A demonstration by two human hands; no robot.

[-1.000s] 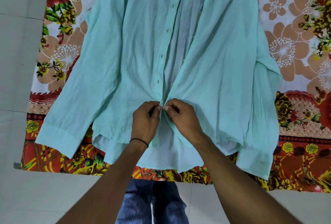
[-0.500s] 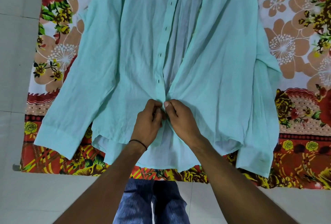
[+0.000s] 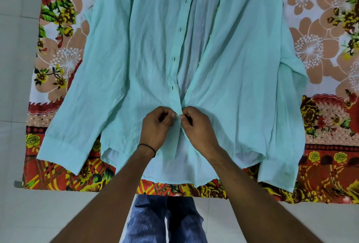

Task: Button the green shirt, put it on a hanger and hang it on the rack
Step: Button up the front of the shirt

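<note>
Head view: left hand [image 3: 156, 126] and right hand [image 3: 196, 126] pinch green shirt [image 3: 136, 58] front edges, apparently touching.

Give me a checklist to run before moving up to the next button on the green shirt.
1. Shirt lies flat, front up, on the floral sheet: ok.
2. Both hands pinch the front edges together low on the shirt, left hand and right hand: ok.
3. Current button fully through its hole: cannot tell, fingers cover it.
4. Buttonholes above the hands open and unobstructed: ok.
5. Front above the hands closed: not ok, it gapes.
6. Hanger and rack at hand: cannot tell, neither is in view.
</note>
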